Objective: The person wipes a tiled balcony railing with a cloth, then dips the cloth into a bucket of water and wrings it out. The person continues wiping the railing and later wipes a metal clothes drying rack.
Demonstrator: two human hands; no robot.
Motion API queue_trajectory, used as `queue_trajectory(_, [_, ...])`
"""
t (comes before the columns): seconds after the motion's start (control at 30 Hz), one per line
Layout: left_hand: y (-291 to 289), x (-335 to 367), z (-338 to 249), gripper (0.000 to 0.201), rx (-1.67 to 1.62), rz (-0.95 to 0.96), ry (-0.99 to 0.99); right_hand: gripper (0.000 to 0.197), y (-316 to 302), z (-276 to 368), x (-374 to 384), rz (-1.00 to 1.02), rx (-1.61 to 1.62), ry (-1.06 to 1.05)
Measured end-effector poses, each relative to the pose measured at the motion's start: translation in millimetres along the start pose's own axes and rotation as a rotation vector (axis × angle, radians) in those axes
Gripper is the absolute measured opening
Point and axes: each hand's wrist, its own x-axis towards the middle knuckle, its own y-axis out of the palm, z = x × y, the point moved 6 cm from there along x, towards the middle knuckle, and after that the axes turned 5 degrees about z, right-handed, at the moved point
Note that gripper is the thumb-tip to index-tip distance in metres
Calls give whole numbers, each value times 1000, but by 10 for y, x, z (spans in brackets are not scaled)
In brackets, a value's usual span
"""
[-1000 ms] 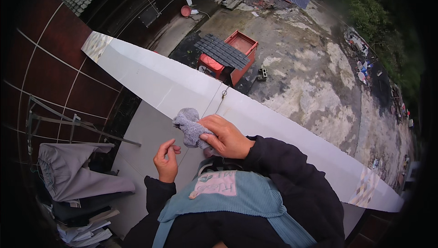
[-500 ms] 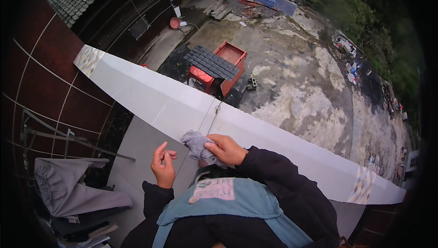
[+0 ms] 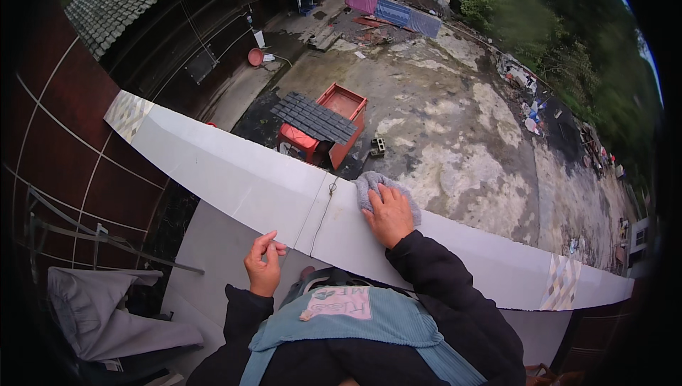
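On the far edge of the white ledge point(image 3: 234, 169), my right hand point(image 3: 389, 217) presses a bunched grey cloth point(image 3: 364, 186) down with the palm and fingers. Part of the cloth sticks out past the fingertips and the outer edge. My left hand point(image 3: 263, 267) hovers at the near side of the ledge, holding nothing, its fingers loosely bent and thumb apart. Between the two hands, a thin dark wire point(image 3: 323, 219) with a small loop runs across the ledge beside a seam.
Beyond the ledge lies a concrete yard point(image 3: 455, 144) far below, with a red box-like structure point(image 3: 348, 148) under a grey tiled cover. At the lower left, grey trousers point(image 3: 106, 315) hang on a metal rack point(image 3: 92, 233). Dark red tiles point(image 3: 64, 130) cover the left wall.
My right hand has carried the grey cloth away from my body and to the right, from near my left hand onto the ledge's far edge. The left hand's fingers have bent a little more.
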Motion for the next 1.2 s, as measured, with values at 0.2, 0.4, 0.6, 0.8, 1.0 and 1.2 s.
queue_trajectory(0.2, [-204,291,127,23,-63,80,34,41,33,170,-60,-100,22,25])
queue_trajectory(0.4, [-263,484,317,23,-156,255,14,43,37,547,-243,-88,109,95])
queue_trajectory(0.6, [-116,624,313,23,-189,411,97,44,43,1006,-538,-31,137,176])
queue_trajectory(0.8, [204,635,71,28,-23,464,443,38,-39,1130,-901,52,182,153])
queue_trajectory(1.0, [378,636,-149,38,5,584,611,24,-549,589,-1809,286,368,480])
queue_trajectory(1.2, [507,612,-148,45,114,654,673,26,-1250,387,-1609,-347,641,740])
